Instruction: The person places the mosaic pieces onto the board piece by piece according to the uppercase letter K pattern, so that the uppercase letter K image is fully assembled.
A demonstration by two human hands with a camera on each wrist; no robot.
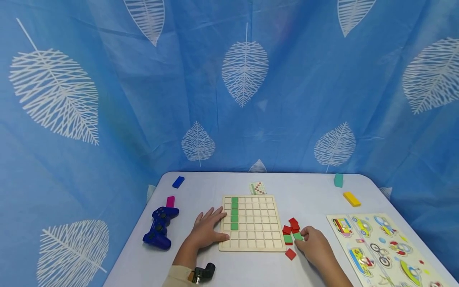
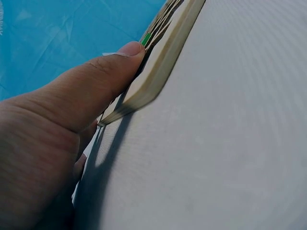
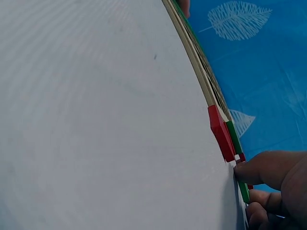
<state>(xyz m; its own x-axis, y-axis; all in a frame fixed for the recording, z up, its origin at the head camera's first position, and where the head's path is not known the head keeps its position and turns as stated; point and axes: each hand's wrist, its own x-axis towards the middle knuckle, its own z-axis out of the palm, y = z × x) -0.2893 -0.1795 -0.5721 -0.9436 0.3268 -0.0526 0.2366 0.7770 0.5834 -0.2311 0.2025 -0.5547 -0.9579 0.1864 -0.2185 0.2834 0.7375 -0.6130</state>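
Note:
A square wooden grid board (image 1: 256, 249) lies on the table, with several green tiles (image 1: 234, 219) in one column near its left side. My left hand (image 1: 207, 230) rests at the board's left edge, fingers spread, the thumb (image 2: 115, 64) on top of the board. Right of the board sits a loose pile of red tiles (image 1: 293, 223) and green ones. My right hand (image 1: 317, 246) is at this pile and pinches a green tile (image 1: 298, 236) between thumb and fingers. In the right wrist view that green tile (image 3: 245, 193) shows between the fingertips. One red tile (image 1: 291, 254) lies apart, nearer me.
A small pattern card (image 1: 258, 188) lies behind the board. To the left are a blue game controller (image 1: 159, 227), a pink block (image 1: 170, 201) and a blue block (image 1: 178, 182). At right lie a vehicle puzzle board (image 1: 387, 247), a yellow block (image 1: 352, 199) and a teal block (image 1: 338, 180).

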